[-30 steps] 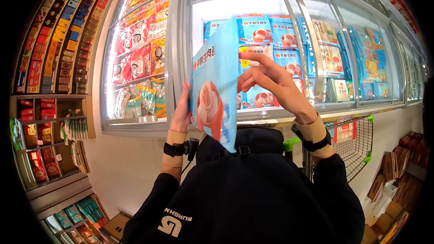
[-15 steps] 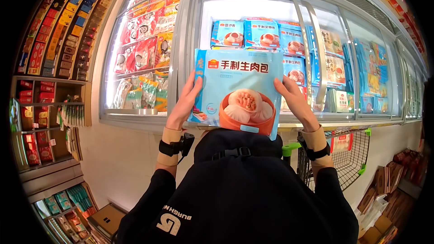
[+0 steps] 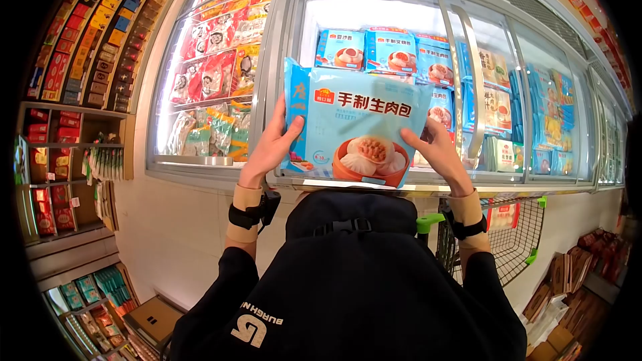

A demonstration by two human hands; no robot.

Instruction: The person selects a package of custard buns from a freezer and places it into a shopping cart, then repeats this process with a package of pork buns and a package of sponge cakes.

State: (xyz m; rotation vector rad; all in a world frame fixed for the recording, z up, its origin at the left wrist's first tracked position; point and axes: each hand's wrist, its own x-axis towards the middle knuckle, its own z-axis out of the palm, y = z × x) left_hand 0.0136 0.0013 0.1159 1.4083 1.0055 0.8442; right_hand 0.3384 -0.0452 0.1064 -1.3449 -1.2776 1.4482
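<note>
Between my two hands is a light blue bag of frozen meat buns (image 3: 348, 127), its printed front facing me. My left hand (image 3: 273, 144) grips the bag's left edge, thumb on the front and fingers behind. On the other side my right hand (image 3: 436, 150) holds the right edge, with the thumb pressed on the front near the bun picture. Behind the bag, inside the open chest freezer (image 3: 374, 10), similar blue bun bags (image 3: 391, 51) stand in rows. The back of the held bag is hidden.
A sliding glass door with a handle (image 3: 476, 80) covers the freezer's right side. To the left, a freezer section holds red and clear food packs (image 3: 217, 73). A wire shopping cart (image 3: 508, 234) stands at my right. A cardboard box (image 3: 152, 317) sits low on the left.
The bag has tilted, its top leaning away and its lower edge rising. My right hand has shifted its thumb further onto the front of the bag. The left hand keeps its edge.
</note>
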